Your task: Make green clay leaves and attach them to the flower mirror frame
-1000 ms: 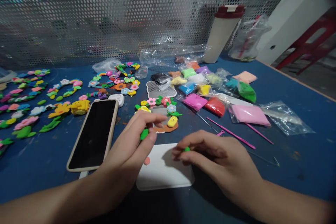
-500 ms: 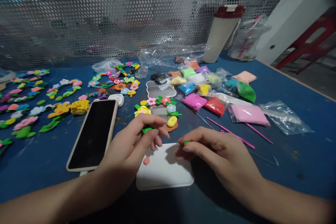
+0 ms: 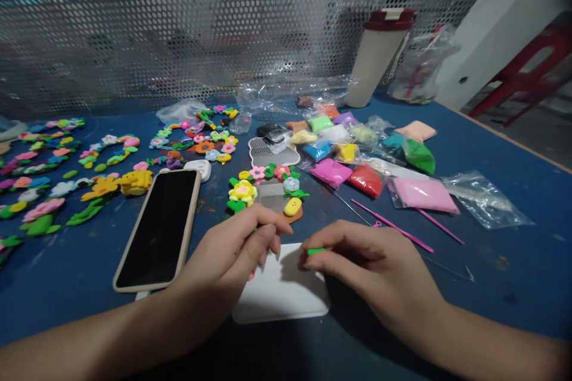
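Observation:
Between the thumb and fingers of my right hand point(image 3: 357, 256) is a small piece of green clay point(image 3: 316, 251), just above the white board point(image 3: 286, 303). My left hand point(image 3: 250, 244) is held beside it over the board's left part, thumb and fingertips drawn together; what they hold, if anything, is hidden. A coral bit of clay point(image 3: 251, 275) shows partly behind the left fingers. Just beyond the hands lies a frame decorated with clay flowers and leaves point(image 3: 243, 191), its lower left part covered by my left hand.
A phone point(image 3: 158, 229) lies left of my left hand. Several bagged clay packs point(image 3: 331, 173), pink tools point(image 3: 393, 225) and a metal tool point(image 3: 351, 208) are at the right. Finished clay pieces point(image 3: 44, 208) fill the left side. A tumbler point(image 3: 379, 56) stands at the back by a perforated panel point(image 3: 201, 30).
My left hand has dropped slightly and shifted right, uncovering the yellow flower and a green leaf and covering most of the coral bit. More of the green clay shows in my right hand.

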`<state>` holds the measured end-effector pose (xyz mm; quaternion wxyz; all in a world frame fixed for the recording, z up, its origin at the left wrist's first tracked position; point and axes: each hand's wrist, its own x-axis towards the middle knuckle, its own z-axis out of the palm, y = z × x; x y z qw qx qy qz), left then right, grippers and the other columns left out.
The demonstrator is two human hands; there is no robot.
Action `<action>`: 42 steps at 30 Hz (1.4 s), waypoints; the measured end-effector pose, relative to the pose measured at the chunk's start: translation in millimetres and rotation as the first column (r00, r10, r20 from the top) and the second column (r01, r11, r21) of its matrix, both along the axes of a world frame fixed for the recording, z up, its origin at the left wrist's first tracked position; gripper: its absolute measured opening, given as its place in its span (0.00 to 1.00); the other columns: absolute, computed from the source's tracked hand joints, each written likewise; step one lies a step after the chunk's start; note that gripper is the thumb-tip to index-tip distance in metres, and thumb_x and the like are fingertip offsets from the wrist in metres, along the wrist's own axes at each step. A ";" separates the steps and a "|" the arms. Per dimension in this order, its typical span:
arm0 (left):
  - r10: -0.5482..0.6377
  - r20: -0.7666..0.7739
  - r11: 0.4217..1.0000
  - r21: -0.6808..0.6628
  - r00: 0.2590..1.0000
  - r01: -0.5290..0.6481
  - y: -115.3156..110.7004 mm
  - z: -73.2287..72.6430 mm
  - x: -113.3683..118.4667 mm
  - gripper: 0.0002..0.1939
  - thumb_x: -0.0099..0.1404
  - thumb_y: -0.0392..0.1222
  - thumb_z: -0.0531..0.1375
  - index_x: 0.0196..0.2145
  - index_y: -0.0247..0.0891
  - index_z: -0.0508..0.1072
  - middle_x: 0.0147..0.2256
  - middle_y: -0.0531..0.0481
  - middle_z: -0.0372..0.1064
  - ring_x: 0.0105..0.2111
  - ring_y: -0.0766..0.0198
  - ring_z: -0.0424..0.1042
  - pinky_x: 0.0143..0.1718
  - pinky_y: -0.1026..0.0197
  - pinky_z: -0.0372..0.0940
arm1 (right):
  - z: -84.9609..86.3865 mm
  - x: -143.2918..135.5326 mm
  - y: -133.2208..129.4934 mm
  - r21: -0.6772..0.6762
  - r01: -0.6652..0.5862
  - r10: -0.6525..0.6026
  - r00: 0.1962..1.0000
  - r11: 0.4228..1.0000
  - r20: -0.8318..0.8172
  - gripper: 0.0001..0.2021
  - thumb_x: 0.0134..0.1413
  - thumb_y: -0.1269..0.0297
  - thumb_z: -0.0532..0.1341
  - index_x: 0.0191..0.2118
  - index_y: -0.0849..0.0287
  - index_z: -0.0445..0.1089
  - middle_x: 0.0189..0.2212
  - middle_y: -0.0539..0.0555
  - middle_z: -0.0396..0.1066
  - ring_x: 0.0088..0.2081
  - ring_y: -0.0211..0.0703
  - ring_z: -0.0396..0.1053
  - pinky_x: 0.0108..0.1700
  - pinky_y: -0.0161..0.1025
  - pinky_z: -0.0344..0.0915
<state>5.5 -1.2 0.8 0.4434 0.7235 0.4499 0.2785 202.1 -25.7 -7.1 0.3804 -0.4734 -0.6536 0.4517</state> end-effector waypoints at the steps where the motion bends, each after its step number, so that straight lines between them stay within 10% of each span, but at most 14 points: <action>1: -0.004 -0.015 1.000 0.002 1.000 0.004 -0.3 -0.9 -0.6 0.11 0.70 0.43 0.47 0.37 0.41 0.68 0.27 0.56 0.65 0.23 0.71 0.64 0.24 0.70 0.60 | -0.2 -0.2 0.1 0.007 0.002 -0.002 1.000 1.000 0.001 0.03 0.53 0.67 0.63 0.30 0.54 0.74 0.27 0.47 0.76 0.28 0.37 0.72 0.31 0.31 0.66; 10: -0.019 -0.176 0.971 0.231 0.984 0.060 -2.3 -1.4 -0.7 0.06 0.67 0.41 0.52 0.36 0.42 0.69 0.29 0.55 0.67 0.27 0.68 0.66 0.29 0.68 0.61 | 3.2 -1.3 2.1 0.018 0.029 -0.029 0.999 0.999 -0.032 0.05 0.52 0.71 0.63 0.29 0.54 0.75 0.27 0.46 0.77 0.29 0.37 0.73 0.33 0.30 0.68; 23: 0.098 -0.364 0.703 0.684 0.926 0.195 3.8 -2.6 -1.0 0.13 0.64 0.49 0.58 0.29 0.37 0.69 0.23 0.53 0.65 0.23 0.66 0.66 0.22 0.66 0.56 | 1.6 -7.4 0.0 -0.165 -0.076 0.041 0.979 0.983 -0.202 0.09 0.55 0.71 0.62 0.37 0.51 0.78 0.35 0.46 0.79 0.38 0.38 0.76 0.42 0.31 0.71; 33: 0.301 -0.443 0.315 0.882 0.845 0.350 2.4 1.7 -10.6 0.13 0.69 0.44 0.53 0.32 0.36 0.73 0.24 0.51 0.72 0.24 0.64 0.68 0.24 0.63 0.56 | -5.6 -6.5 -7.6 -0.021 -0.153 0.144 0.961 0.988 -0.237 0.13 0.60 0.66 0.59 0.48 0.44 0.73 0.49 0.47 0.73 0.52 0.40 0.67 0.56 0.39 0.61; 42: 0.253 -0.505 0.278 0.855 0.826 0.438 4.7 -1.3 -15.2 0.13 0.69 0.33 0.48 0.40 0.34 0.73 0.27 0.51 0.73 0.23 0.63 0.66 0.22 0.61 0.55 | -11.0 -9.1 -11.1 0.073 -0.137 0.144 0.985 0.988 -0.099 0.21 0.62 0.66 0.56 0.58 0.38 0.60 0.59 0.41 0.61 0.61 0.35 0.56 0.62 0.36 0.53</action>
